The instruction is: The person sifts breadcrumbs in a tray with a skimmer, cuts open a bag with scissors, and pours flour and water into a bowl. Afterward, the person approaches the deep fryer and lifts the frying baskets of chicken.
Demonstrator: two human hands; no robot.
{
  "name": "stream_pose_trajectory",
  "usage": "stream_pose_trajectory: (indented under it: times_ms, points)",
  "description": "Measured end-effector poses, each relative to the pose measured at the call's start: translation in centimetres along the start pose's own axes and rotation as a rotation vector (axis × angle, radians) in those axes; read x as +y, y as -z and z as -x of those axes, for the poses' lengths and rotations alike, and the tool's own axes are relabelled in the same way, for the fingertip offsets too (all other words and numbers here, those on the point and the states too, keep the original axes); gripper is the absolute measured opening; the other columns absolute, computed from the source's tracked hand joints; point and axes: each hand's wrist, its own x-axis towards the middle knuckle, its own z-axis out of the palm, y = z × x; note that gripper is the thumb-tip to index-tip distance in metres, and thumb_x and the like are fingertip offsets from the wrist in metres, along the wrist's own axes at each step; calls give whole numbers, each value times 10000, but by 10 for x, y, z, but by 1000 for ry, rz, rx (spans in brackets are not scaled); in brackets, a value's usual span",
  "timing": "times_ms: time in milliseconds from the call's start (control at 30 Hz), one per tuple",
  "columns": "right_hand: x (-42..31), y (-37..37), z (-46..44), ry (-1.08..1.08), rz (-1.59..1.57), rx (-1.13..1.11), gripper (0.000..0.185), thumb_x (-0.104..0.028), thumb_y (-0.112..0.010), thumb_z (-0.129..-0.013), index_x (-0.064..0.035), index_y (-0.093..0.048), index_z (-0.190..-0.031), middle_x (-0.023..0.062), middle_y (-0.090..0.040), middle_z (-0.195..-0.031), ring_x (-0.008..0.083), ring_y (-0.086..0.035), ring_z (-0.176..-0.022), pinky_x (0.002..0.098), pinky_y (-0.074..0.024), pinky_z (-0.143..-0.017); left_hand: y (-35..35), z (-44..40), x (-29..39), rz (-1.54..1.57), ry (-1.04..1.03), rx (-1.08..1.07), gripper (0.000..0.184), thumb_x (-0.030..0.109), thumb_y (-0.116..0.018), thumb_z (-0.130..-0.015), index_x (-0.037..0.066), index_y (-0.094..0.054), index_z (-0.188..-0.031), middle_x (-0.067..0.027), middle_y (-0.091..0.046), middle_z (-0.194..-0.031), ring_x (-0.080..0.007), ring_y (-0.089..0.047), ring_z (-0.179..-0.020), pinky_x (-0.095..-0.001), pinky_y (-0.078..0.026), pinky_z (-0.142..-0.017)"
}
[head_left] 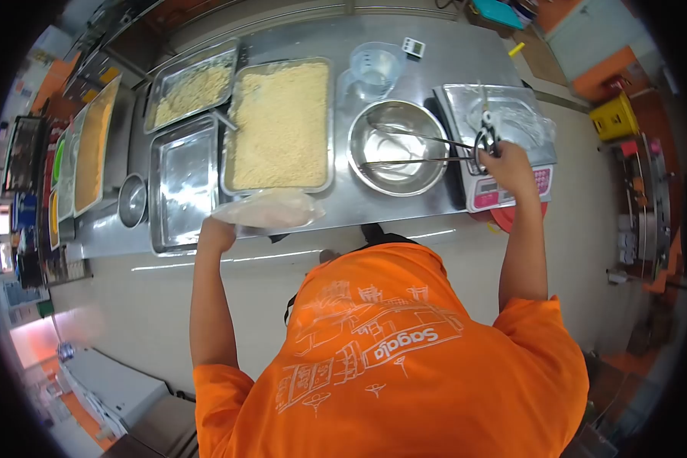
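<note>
Head view: the left hand (217, 235) clutches a plastic bag (273, 210) at the near edge of the bench (359, 210), the right hand (509, 168) grasps scissors (488, 140); slack fingers could drop the bag (floor below).

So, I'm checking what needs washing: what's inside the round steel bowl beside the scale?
Only shiny metal shows inside the bowl, with the tongs extending over it. Their arms hide thin strips; glare means I can't rule out clear liquid.
</note>
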Motion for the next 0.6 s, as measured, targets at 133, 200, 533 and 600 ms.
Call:
stream_pose_trajectory:
  times_ms: [133,200,533,600]
  points:
    - [72,24,-54,-70,244,155,484,-379,-754,-677,90,-646,-731,273,-650,-744,399,-664,-770,441,-512,-722,30,30,41,9,161,-220,470,143,-773,-680,-19,-633,-1098,-228,-654,-1069,-367,-612,-1035,-399,-488,-895]
    - [79,31,-70,-172,210,54,484,-381,-762,-669,86,-653,-735,270,-654,-753,397,-666,-777,436,-515,-721,33,34,59,225,110,-111,549,176,-809,-679,-46,-610,-1139,-215,-652,-1108,-349,-609,-1070,-392,-476,-930]
    - [61,-21,-41,176,-79,589,280,-177,-694,-806,-29,-675,-1043,178,-686,-925,306,-673,-814,381,-520,-717,-19,17,73,1230,-36,515,574,499,-606,-899,-52,-637,-1053,-63,-661,-963,-171,-599,-912,-302,-454,-828]
    - [6,-47,7,294,-276,561,192,-128,-641,-847,-61,-668,-1024,117,-686,-939,223,-668,-774,335,-517,-705,-19,23,90,1337,29,576,562,494,-620,-890,-48,-640,-1036,-64,-660,-968,-165,-600,-904,-292,-455,-823]
